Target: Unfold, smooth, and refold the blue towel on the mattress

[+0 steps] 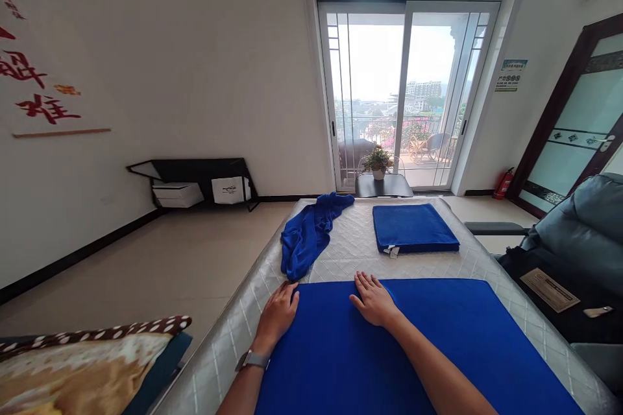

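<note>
A blue cloth (335, 356) is spread flat over the near part of a white quilted mattress (350, 266). My left hand (281, 308), with a watch on its wrist, rests at the cloth's far left corner, fingers stretched out along the edge. Flat on the cloth near its far edge lies my right hand (374, 298), fingers extended. Beyond my left hand is a crumpled blue cloth (309, 233). Farther right sits a neatly folded stack of blue cloth (413, 227) with white labels showing at its front edge.
A patterned blanket (87, 369) lies at the lower left. Against the wall stands a low black rack (199, 172) with white boxes. A chair with a potted plant (378, 162) is past the mattress. On the right are a dark armchair (584, 240) and a fire extinguisher (503, 183).
</note>
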Available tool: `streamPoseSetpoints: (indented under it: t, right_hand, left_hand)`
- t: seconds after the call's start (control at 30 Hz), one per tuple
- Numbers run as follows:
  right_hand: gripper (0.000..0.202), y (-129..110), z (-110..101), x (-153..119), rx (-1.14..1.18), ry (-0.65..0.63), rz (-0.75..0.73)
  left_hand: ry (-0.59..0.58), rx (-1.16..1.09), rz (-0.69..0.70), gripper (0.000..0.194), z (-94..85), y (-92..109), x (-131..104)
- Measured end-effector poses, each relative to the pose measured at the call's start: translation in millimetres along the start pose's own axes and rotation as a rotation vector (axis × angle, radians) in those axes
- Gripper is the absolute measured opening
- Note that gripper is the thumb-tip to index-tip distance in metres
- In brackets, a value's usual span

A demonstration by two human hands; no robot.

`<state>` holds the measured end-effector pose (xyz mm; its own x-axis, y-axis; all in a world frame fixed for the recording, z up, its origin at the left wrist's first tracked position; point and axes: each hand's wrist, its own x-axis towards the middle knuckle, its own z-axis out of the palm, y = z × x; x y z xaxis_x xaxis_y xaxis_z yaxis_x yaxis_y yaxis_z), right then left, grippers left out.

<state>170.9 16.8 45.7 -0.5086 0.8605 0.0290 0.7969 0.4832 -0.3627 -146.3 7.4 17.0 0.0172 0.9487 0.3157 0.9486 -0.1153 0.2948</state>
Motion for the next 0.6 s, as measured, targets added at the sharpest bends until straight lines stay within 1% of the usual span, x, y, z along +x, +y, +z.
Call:
streamPoseSetpoints:
  t: [0.1,0.6]
  right_hand:
    - [0.076,6,-4,-4,-0.003,-0.009,0.008]
    - [0.075,35,-9,-18,-0.045,-0.013,0.076]
  left_hand:
    - [-0.015,-0.001,-0.010,0.047,-2.5,2,-1]
    - [0.025,-0.024,-0.002,0.043,-3.1,2,0]
